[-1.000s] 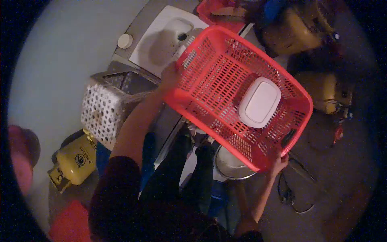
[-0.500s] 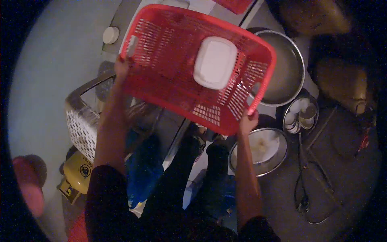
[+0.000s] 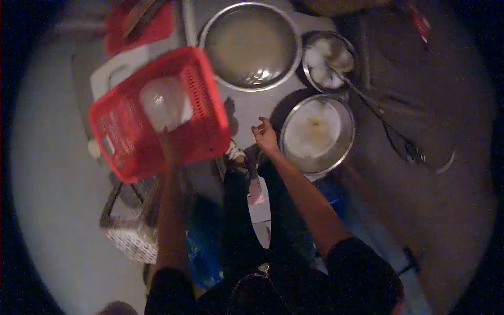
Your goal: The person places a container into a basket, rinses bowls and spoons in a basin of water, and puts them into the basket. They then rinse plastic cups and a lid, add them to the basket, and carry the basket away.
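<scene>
Swinging left now: the red basket (image 3: pixel 157 113) has gone from a two-handed hold out front to the ten o'clock side of the head view, and the right hand (image 3: pixel 264 135) has let go of it. Only the left hand (image 3: pixel 169 144) carries it, gripping the near wall from below, though blur hides the fingers themselves. Inside, the white lidded container (image 3: pixel 165 102) has slid against the far side, smeared by motion. The freed right hand hangs with fingers loosely spread and nothing in it, just beside the rim of the near steel bowl (image 3: pixel 316 135) at two o'clock, which holds something pale. Judging by this, the basket is mid-move and not yet set down, and the bowls look untouched. Beyond, at twelve o'clock, sits the large steel basin (image 3: pixel 250 46) with cloudy liquid, and at one o'clock a small bowl (image 3: pixel 329 60) of white pieces with a long utensil (image 3: pixel 375 110) leaning out. Dim room, grey floor underfoot; a white perforated crate (image 3: pixel 131 239) stands at seven o'clock, a red board (image 3: pixel 139 26) at eleven, a dark mat (image 3: pixel 420 94) off to three.
</scene>
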Demonstrator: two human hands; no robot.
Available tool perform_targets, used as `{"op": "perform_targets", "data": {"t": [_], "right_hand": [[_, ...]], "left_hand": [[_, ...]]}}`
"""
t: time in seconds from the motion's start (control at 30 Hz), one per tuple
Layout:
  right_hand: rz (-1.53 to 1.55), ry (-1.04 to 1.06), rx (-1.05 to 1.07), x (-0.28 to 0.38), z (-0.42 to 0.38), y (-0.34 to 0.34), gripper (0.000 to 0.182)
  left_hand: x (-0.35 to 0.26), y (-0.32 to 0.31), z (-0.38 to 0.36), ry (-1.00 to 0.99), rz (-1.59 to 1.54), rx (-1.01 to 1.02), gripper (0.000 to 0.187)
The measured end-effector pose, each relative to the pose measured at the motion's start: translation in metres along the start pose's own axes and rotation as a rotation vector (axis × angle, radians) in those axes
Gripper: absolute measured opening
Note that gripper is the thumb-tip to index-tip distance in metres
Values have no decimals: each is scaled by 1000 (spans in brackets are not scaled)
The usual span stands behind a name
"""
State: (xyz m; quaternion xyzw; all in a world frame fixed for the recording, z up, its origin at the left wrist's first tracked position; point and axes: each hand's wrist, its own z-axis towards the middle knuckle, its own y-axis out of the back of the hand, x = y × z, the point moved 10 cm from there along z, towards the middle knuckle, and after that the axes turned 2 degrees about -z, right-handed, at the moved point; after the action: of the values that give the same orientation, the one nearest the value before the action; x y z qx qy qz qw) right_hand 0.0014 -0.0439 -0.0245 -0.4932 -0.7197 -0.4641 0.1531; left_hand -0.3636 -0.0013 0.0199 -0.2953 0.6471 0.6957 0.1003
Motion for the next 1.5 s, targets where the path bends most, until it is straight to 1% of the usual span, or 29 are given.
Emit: {"op": "perform_targets", "data": {"t": [0.07,0.13,0.2,0.27,0.37,0.43,0.47,0.5,0.53,0.57,0.63,0.7,0.77,0.8,0.83,0.87,0.9,0.97,1.07,1.1,1.17,1.2,1.23,1.3,1.33,1.37,1.4,1.43,1.5], "right_hand": [[70,-66,-54,-23,-13,46,45],[-143,-146,-101,-73,-19,90,43],[36,-255,-139,-108,-19,141,42],[-30,-356,-176,-161,-16,194,44],[-15,-371,-323,-246,7,265,50],[-38,-360,-361,-258,34,294,55],[-42,-371,-396,-245,52,313,57],[78,-377,-341,-247,78,311,60],[196,-381,-288,-251,105,306,62],[209,-383,-286,-256,129,302,62],[44,-113,-470,-241,185,315,70],[-14,-65,-497,-250,239,309,73],[-89,-32,-525,-261,282,303,76],[-166,-110,-458,-273,306,296,84],[-246,-184,-389,-286,325,287,94],[-255,-181,-388,-293,340,286,94],[-314,-193,-406,-300,354,286,100],[-378,-213,-416,-309,367,280,106],[-437,-290,-481,-323,379,290,107],[-443,-281,-490,-325,379,298,107],[-416,-270,-278,-337,387,294,101],[-554,-160,-377,-347,396,304,95],[-548,-156,-382,-359,402,313,95],[-265,5,-436,-368,406,320,89],[-113,170,-569,-362,403,329,72],[-115,172,-572,-366,406,330,72],[-69,133,-455,-376,412,323,63],[-42,121,-394,-383,417,318,58],[27,72,-309,-386,422,312,48]], "left_hand": [[-58,-18,-22,-65,-69,90,30],[-108,-34,-39,-119,-96,167,29],[-150,-52,-46,-150,-98,239,27],[-190,-77,-48,-200,-105,300,26],[-240,-137,-39,-256,-141,421,24],[-275,-198,-27,-299,-165,520,23],[-295,-234,-21,-385,-125,541,23],[-317,-266,-16,-523,-36,518,23],[-339,-292,-17,-794,181,327,22],[-347,-321,-13,-801,192,329,22],[-366,-387,-3,-689,-87,521,22],[-384,-455,4,-548,-367,715,22],[-384,-542,15,-467,-514,828,22],[-387,-605,8,-780,-113,838,22],[-388,-632,1,-920,95,831,23],[-389,-657,-7,-1069,290,808,23],[-415,-638,-4,-1093,267,820,28],[-415,-653,-10,-1112,240,841,37],[-385,-720,31,-663,156,584,21],[-385,-722,32,-664,147,573,21],[-388,-735,9,-1044,384,673,14],[-393,-734,11,-1048,383,662,14],[-400,-729,15,-1086,335,533,12],[-408,-699,15,-1156,242,283,9],[-412,-684,13,-1188,194,158,8],[-417,-674,13,-1206,162,89,7],[-424,-663,12,-1222,130,19,7],[-425,-675,3,-1336,272,141,10],[-430,-680,-5,-1443,423,242,17]]}}
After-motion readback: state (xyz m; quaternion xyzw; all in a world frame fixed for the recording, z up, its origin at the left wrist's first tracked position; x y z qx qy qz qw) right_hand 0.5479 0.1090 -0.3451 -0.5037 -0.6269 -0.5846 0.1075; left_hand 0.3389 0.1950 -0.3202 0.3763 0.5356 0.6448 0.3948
